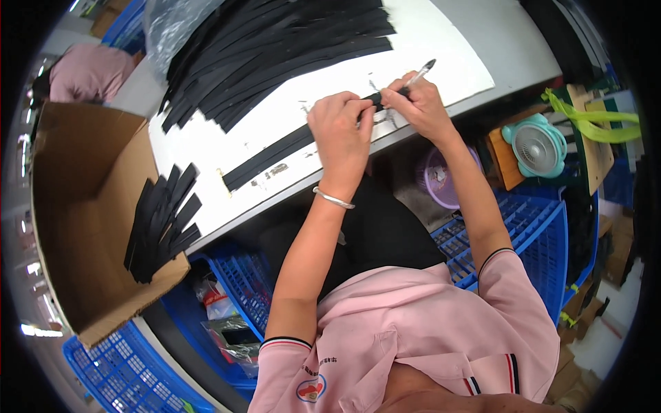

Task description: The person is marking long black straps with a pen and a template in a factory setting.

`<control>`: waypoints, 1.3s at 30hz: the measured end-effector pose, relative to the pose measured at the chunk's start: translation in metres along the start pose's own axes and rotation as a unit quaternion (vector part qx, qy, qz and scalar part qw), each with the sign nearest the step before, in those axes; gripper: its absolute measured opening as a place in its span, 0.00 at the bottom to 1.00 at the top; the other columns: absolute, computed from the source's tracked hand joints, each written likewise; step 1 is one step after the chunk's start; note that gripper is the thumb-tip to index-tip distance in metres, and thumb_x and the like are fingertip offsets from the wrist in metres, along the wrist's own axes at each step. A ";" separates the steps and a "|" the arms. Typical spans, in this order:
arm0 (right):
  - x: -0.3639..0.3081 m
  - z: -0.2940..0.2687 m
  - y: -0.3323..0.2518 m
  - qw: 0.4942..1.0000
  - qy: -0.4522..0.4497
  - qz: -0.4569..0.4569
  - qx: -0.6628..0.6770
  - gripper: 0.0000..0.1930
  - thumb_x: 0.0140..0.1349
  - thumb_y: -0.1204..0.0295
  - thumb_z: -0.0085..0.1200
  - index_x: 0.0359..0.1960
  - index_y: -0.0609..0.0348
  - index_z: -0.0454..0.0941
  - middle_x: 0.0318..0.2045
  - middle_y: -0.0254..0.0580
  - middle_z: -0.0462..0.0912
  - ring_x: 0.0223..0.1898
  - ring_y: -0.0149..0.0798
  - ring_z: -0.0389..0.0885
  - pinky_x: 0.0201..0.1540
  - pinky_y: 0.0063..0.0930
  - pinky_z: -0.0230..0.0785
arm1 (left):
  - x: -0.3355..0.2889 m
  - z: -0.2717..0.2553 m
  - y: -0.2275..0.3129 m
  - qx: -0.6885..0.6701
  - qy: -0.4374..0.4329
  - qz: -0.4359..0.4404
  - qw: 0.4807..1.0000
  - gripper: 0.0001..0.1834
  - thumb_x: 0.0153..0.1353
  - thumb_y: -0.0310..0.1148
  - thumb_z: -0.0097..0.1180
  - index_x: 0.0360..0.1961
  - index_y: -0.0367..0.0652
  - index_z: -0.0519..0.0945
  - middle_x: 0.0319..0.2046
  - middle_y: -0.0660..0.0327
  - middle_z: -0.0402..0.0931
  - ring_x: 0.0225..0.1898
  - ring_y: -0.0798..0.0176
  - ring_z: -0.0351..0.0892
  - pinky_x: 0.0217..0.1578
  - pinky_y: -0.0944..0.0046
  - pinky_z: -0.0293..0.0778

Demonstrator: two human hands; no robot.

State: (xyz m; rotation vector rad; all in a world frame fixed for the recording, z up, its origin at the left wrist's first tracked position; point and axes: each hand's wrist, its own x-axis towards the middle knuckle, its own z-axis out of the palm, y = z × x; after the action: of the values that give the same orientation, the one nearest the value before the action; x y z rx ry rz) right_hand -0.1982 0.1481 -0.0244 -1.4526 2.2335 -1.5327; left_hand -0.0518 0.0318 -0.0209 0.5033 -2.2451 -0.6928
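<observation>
A flat black strip [275, 153] lies slantwise along the near edge of the white board [461, 58]. My left hand [341, 131] is closed on the strip near its right end, thumb and fingers pressed together. At that right end, my right hand [423, 109] holds a clear pen with a dark tip [421, 72], which points up and away to the right. Its thumb and fingers also touch the strip's end. Beyond both hands, a large pile of similar black strips [275, 58] covers the far part of the board.
At the left, an open cardboard box [89, 206] adjoins the table, with a bunch of black strips [162, 220] over its rim. Blue crates [530, 234] stand below at the right, near a turquoise fan [538, 148] and a purple basket [444, 180]. Another person [93, 72] bends over at far left.
</observation>
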 end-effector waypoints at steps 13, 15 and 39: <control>-0.016 -0.011 0.009 0.987 0.095 0.042 0.119 0.09 0.72 0.75 0.56 0.32 0.63 0.83 0.30 0.35 0.84 0.33 0.26 0.76 0.37 0.20 0.66 | -0.031 -0.045 -0.008 0.057 -0.049 0.011 0.997 0.20 0.64 0.34 0.65 0.56 0.39 0.83 0.61 0.51 0.74 0.64 0.47 0.69 0.66 0.41 0.56; -0.013 -0.009 0.008 0.985 0.103 0.055 0.124 0.09 0.72 0.75 0.56 0.31 0.63 0.83 0.31 0.35 0.84 0.35 0.27 0.77 0.38 0.20 0.67 | -0.008 -0.042 -0.023 0.079 -0.068 0.020 0.994 0.20 0.66 0.37 0.64 0.56 0.41 0.83 0.62 0.50 0.73 0.65 0.47 0.69 0.68 0.39 0.56; -0.008 -0.004 0.002 0.974 0.130 0.104 0.154 0.09 0.73 0.72 0.58 0.39 0.65 0.86 0.31 0.33 0.87 0.29 0.21 0.74 0.34 0.17 0.67 | -0.049 -0.234 -0.168 0.319 0.106 -0.112 0.935 0.08 0.66 0.30 0.63 0.44 0.40 0.88 0.45 0.55 0.87 0.51 0.51 0.81 0.56 0.54 0.72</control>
State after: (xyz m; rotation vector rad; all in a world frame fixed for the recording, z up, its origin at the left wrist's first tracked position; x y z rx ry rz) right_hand -0.1971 0.1565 -0.0278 -0.9501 2.0656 -1.9797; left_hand 0.1770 -0.1496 -0.0098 1.1036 -2.1904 0.0169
